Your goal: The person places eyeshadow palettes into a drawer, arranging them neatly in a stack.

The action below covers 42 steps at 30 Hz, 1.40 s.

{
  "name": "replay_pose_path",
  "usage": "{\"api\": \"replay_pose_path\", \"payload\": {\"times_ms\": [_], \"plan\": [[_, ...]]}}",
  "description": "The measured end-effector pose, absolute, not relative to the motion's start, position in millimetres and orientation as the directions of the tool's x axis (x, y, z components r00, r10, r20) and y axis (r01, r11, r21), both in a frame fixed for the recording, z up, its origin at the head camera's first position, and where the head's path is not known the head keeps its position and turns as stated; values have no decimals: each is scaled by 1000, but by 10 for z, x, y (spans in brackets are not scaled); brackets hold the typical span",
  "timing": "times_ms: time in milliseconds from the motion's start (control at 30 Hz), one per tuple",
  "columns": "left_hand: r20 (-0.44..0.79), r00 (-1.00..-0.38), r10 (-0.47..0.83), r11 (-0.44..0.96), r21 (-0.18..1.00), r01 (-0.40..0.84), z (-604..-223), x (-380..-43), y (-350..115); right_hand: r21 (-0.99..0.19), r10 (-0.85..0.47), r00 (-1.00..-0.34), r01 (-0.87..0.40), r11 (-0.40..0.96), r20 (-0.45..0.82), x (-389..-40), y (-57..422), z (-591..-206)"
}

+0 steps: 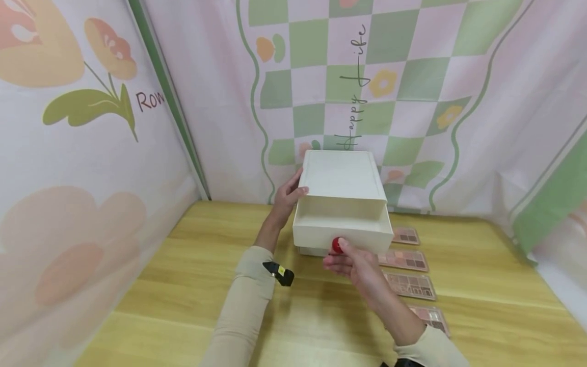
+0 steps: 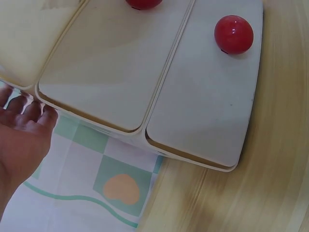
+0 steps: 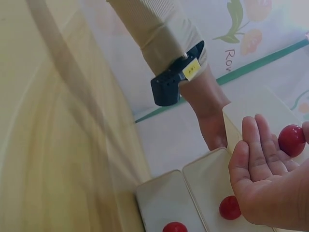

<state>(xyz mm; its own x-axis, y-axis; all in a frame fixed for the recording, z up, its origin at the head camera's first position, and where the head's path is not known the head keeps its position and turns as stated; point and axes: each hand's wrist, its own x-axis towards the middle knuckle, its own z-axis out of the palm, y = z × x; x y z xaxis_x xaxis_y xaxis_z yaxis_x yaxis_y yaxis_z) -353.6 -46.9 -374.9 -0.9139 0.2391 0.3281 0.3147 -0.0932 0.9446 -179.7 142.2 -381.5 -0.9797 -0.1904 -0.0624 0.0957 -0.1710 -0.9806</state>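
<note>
A white drawer cabinet (image 1: 341, 173) stands on the wooden table against the back curtain. Its top drawer (image 1: 316, 238) is pulled out towards me, showing pale inner walls. My right hand (image 1: 362, 267) pinches that drawer's red round knob (image 1: 337, 245) by the thumb side, its other fingers stretched out below. On the cabinet's left side rests my left hand (image 1: 285, 200), thumb at the front upper edge and fingers along the wall. Below, a middle drawer (image 2: 116, 63) and a bottom drawer (image 2: 198, 101) sit closed, each with a red knob (image 2: 234, 35).
Several eyeshadow palettes (image 1: 410, 285) lie in a column on the table (image 1: 486, 285), right of the cabinet; my right forearm partly covers them. A checkered curtain (image 1: 312, 46) hangs close behind, and a flowered curtain (image 1: 91, 153) borders the left side.
</note>
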Motion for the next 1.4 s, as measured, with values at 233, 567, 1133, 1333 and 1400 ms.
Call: {"api": "replay_pose_path", "payload": {"times_ms": [233,567,1133,1333,1400], "plan": [[324,-916,237,-102,946,309,-3742,-3540,-472,-986,-217,-975,88,-139,-56,-1676,1425,-3816],[324,-914,244,-122,945,303,-3738,-3531,-462,-986,-250,-968,67,-150,-28,-1553,1450,-3863],[323,-913,250,-138,945,296,-3719,-3522,-460,-989,-348,-937,74,-129,-24,-1369,1477,-3930],[325,-914,242,-132,945,300,-3721,-3520,-458,-986,-362,-932,68,-149,-10,-1349,1479,-3942],[326,-914,243,-135,944,301,-3721,-3519,-456,-986,-357,-934,70,-150,-12,-1341,1475,-3945]]}}
